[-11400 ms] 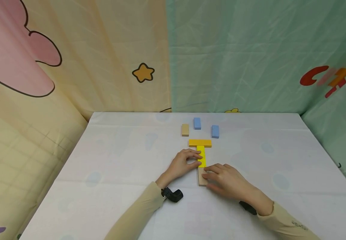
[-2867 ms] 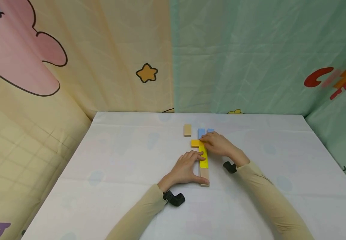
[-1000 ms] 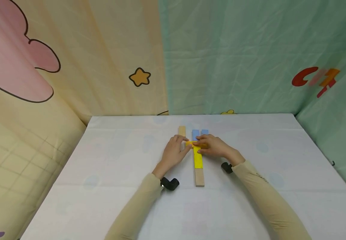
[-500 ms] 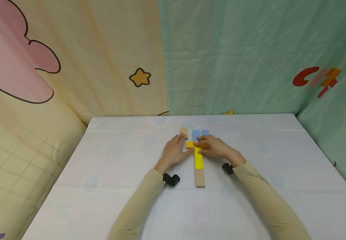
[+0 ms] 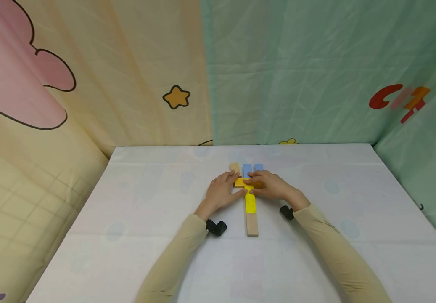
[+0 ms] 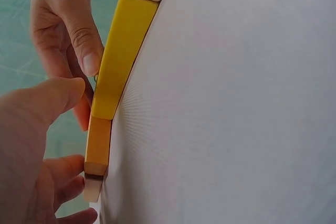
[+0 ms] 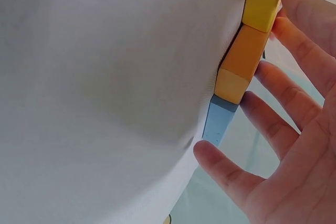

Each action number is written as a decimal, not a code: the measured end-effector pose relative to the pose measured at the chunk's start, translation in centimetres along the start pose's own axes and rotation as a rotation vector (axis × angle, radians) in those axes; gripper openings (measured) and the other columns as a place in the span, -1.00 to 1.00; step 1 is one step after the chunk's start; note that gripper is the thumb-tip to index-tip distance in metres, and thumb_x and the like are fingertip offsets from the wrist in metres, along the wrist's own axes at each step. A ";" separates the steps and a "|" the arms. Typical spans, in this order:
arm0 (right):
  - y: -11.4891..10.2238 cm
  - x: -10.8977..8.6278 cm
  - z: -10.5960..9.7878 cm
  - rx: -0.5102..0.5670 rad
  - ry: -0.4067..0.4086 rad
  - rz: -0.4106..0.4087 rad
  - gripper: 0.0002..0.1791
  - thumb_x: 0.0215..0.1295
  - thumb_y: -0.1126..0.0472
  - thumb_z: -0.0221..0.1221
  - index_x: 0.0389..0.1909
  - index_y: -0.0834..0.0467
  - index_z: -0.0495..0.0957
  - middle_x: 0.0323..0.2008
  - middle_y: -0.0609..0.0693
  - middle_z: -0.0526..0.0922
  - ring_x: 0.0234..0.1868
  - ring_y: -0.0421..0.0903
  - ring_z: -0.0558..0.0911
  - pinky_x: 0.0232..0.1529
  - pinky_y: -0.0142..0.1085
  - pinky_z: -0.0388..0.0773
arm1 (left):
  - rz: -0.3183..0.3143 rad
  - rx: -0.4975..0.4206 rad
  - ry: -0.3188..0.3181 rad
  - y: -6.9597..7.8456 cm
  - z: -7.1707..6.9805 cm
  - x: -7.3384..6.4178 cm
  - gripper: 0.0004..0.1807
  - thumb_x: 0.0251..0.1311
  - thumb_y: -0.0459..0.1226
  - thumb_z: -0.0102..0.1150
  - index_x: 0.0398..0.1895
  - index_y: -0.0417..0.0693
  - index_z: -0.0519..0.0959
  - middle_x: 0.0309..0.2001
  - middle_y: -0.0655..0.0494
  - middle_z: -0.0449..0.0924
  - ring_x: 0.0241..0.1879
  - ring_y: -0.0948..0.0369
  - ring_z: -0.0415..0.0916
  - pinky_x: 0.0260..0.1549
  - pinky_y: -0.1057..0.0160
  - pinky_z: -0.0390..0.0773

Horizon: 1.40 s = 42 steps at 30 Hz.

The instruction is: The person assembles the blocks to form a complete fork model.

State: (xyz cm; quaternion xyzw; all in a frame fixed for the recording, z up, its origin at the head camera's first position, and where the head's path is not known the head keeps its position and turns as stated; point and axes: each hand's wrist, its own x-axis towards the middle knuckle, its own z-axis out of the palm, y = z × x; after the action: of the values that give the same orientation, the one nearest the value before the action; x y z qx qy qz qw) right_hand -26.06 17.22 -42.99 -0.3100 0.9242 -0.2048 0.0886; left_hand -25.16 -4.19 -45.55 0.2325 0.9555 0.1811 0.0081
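A yellow block [image 5: 250, 205] and a plain wooden block [image 5: 252, 225] form a straight stem below an orange block [image 5: 239, 182], which lies crosswise. Two blue blocks, a left one [image 5: 247, 170] and a right one [image 5: 259, 167], stand behind the crossbar. My left hand [image 5: 219, 193] rests its fingertips on a small tan block [image 5: 234, 167], slightly slanted behind the crossbar's left end; its thumb is by the yellow block. My right hand [image 5: 272, 185] lays spread fingers along the orange block, covering its right part. In the right wrist view, its fingertips touch the orange block [image 7: 241, 56] and one lies near a blue block [image 7: 219, 121].
A white cloth covers the table [image 5: 316, 261], whose back edge meets a yellow curtain [image 5: 146, 105] and a green curtain [image 5: 297, 84]. Black cameras sit on the left wrist [image 5: 216, 227] and the right wrist [image 5: 286, 212].
The left hand has left the stem for the tan block, which has shifted right and nearer to the crossbar. Earlier, the blue blocks came in behind the crossbar. The right hand recently stays put.
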 end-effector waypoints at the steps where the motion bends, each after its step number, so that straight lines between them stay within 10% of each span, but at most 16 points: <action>1: 0.0 0.0 0.0 0.001 0.001 0.000 -0.52 0.31 0.08 0.19 0.23 0.10 0.47 0.32 0.12 0.31 0.31 0.19 0.23 0.18 0.20 0.20 | 0.001 0.002 -0.002 0.0 0.0 0.0 -0.23 0.26 0.22 -0.06 0.42 -0.01 0.23 0.39 0.02 0.17 0.36 0.02 0.08 0.26 -0.02 0.10; 42: -0.5 0.4 -0.5 -0.109 -0.042 0.012 -0.53 0.32 0.07 0.18 0.22 0.11 0.48 0.29 0.15 0.35 0.27 0.19 0.31 0.12 0.22 0.26 | 0.012 0.080 -0.083 0.3 -1.1 0.7 -0.19 0.17 0.28 0.02 0.37 0.02 0.31 0.33 0.04 0.26 0.25 0.07 0.23 0.15 0.04 0.27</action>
State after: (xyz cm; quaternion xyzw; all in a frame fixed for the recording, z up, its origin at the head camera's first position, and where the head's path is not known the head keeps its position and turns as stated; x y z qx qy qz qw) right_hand -26.19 16.75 -42.34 -0.3130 0.9338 -0.1469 0.0924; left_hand -25.79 -3.99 -44.33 0.2459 0.9594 0.1329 0.0374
